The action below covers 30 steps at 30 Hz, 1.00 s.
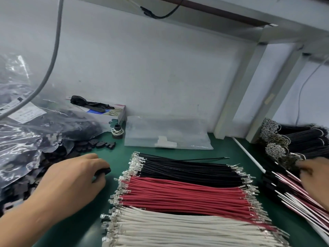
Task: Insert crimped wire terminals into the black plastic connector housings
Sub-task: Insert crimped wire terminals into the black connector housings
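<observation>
White wires lie nearest us on the green surface, with red wires and black wires in rows beyond, metal terminals at both ends. Our left hand pinches a black connector housing in its fingertips beside the wire ends, near loose housings spilling from a plastic bag. Our right hand rests on the assembled harnesses at the right; its grip is blurred, and we cannot tell.

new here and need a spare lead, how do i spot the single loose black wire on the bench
Start at the green bench mat, then find the flat row of black crimped wires. Just beyond its far edge lies the single thin black wire, alone on the mat and angled away from the pack.
</observation>
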Motion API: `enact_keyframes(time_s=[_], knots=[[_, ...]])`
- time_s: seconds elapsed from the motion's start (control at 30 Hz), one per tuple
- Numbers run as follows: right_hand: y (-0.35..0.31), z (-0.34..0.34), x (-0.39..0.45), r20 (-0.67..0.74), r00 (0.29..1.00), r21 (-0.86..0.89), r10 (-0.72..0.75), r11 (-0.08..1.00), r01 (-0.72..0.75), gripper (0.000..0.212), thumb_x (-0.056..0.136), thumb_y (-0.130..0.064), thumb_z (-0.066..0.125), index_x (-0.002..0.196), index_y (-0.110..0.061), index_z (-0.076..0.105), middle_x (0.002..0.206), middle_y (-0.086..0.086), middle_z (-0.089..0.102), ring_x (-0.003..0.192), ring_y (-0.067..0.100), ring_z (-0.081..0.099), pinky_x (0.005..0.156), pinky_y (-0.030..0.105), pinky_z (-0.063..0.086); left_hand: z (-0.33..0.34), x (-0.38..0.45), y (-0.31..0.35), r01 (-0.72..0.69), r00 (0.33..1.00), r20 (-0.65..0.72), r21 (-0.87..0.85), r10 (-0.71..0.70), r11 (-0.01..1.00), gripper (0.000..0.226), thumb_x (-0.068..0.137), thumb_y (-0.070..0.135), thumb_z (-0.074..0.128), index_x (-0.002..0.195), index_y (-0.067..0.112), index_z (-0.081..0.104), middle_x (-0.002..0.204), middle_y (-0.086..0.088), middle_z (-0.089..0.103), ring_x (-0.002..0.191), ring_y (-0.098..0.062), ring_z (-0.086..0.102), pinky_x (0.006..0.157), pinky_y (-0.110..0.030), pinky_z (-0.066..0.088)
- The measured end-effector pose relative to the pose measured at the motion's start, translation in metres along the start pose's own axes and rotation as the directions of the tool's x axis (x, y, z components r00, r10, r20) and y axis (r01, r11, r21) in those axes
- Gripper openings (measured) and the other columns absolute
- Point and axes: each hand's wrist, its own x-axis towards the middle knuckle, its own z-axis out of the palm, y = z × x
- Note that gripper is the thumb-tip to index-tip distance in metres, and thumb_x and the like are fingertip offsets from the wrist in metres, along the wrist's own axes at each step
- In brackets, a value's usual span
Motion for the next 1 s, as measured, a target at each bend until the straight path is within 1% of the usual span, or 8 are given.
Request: enact_keyframes(time_s=[0.07,0.13,0.23,0.33,0.7,0.8,0.87,1.0], knots=[[-0.060,-0.022,-0.011,-0.111,0.985,0.114,-0.130,0.983,0.142,0.018,0.085,-0.011,0.070,0.095,-0.024,0.077,0.094,0.001,0.067,0.089,0.029,0.065,0.079,0.044,0.055,-0.001,0.000,0.005,-0.002,0.999,-0.036,-0.034,0.001,0.999,0.024,0.069,0.026,0.085,0.085,0.042,0.075,0.072,0.033,0.044,0.054,-0.001,0.059,0.039,-0.018,0.045],[-0.119,-0.031,-0.023,-0.044,0.936,0.234,-0.350,0.907,0.350,0.016,0.088,-0.024,0.071,0.096,-0.037,0.076,0.100,-0.015,0.066,0.094,0.011,0.061,0.081,0.032,0.049,-0.004,0.000,0.010,-0.001,0.997,-0.071,-0.079,-0.004,0.997,0.026,0.071,0.022,0.085,0.087,0.040,0.077,0.075,0.035,0.046,0.055,0.000,0.059,0.040,-0.020,0.048],[-0.201,-0.025,-0.040,0.155,0.820,0.562,-0.551,0.732,0.386,0.008,0.088,-0.035,0.074,0.095,-0.037,0.078,0.094,-0.020,0.067,0.090,-0.003,0.059,0.085,0.025,0.047,-0.005,-0.002,0.017,0.011,0.992,-0.126,-0.154,-0.031,0.988,0.027,0.073,0.016,0.085,0.091,0.034,0.079,0.078,0.033,0.052,0.055,0.000,0.059,0.042,-0.026,0.052],[-0.257,-0.007,-0.053,0.235,0.719,0.664,-0.654,0.648,0.372,0.022,0.079,-0.051,0.077,0.095,-0.035,0.078,0.091,-0.018,0.068,0.088,-0.002,0.062,0.085,0.030,0.052,-0.005,-0.005,0.023,0.015,0.982,-0.180,-0.207,-0.053,0.978,0.028,0.075,0.012,0.085,0.096,0.030,0.080,0.079,0.025,0.060,0.055,0.001,0.059,0.045,-0.030,0.054],[-0.278,0.013,-0.049,0.243,0.704,0.615,-0.667,0.667,0.419,0.015,0.095,-0.036,0.064,0.092,-0.030,0.077,0.098,-0.017,0.073,0.091,0.001,0.065,0.089,0.035,0.054,-0.005,-0.007,0.031,-0.041,0.970,-0.242,-0.301,-0.035,0.953,0.029,0.077,0.009,0.086,0.102,0.023,0.081,0.084,0.020,0.065,0.060,0.016,0.052,0.048,-0.026,0.055],[-0.276,0.008,-0.045,0.226,0.729,0.607,-0.646,0.679,0.413,0.016,0.090,-0.047,0.067,0.086,-0.034,0.074,0.090,-0.019,0.071,0.086,-0.001,0.063,0.082,0.033,0.054,-0.005,-0.007,0.031,-0.038,0.971,-0.234,-0.321,-0.041,0.946,0.026,0.078,0.010,0.085,0.099,0.024,0.081,0.086,0.021,0.064,0.058,0.014,0.053,0.051,-0.018,0.049],[-0.275,0.006,-0.048,0.275,0.692,0.612,-0.667,0.677,0.409,0.017,0.083,-0.054,0.072,0.086,-0.038,0.074,0.086,-0.023,0.070,0.083,-0.004,0.063,0.079,0.028,0.053,-0.006,-0.007,0.031,-0.031,0.973,-0.226,-0.323,-0.045,0.946,0.026,0.079,0.011,0.084,0.099,0.025,0.081,0.086,0.023,0.063,0.069,0.014,0.057,0.054,-0.012,0.043],[-0.278,0.007,-0.051,0.247,0.700,0.559,-0.670,0.689,0.462,0.005,0.090,-0.037,0.070,0.090,-0.035,0.074,0.089,-0.021,0.069,0.086,-0.001,0.062,0.085,0.032,0.053,-0.005,-0.008,0.032,-0.046,0.972,-0.232,-0.321,-0.032,0.946,0.025,0.080,0.012,0.083,0.101,0.025,0.081,0.087,0.022,0.063,0.076,0.013,0.059,0.053,-0.015,0.047]])
